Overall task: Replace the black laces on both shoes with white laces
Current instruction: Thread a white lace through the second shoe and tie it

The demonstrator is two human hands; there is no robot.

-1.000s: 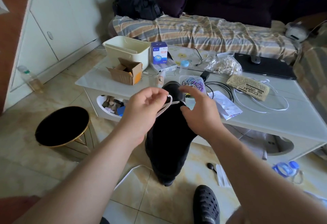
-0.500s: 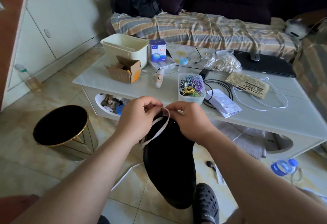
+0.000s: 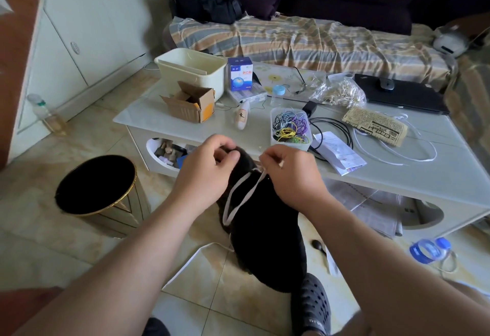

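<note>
Head view. Black shoe (image 3: 265,232) sits at centre frame, held up in front of the white coffee table (image 3: 413,176), its lower end near a black perforated clog (image 3: 313,306) at the bottom edge. Left hand (image 3: 204,171) has its fingers curled at the upper left edge of the shoe; what the fingertips pinch cannot be made out. Right hand (image 3: 291,174) pinches the white lace (image 3: 240,197) between thumb and curled fingers at the upper right edge of the shoe. From that pinch the lace runs down and left in a loop across the shoe upper, then trails onto the tiled floor at lower centre.

A second white lace (image 3: 397,159) lies in loose loops on the table at right of frame. Just above the right hand stands a clear tub of coloured bands (image 3: 290,128). A round black bin (image 3: 96,184) stands on the floor at left of frame.
</note>
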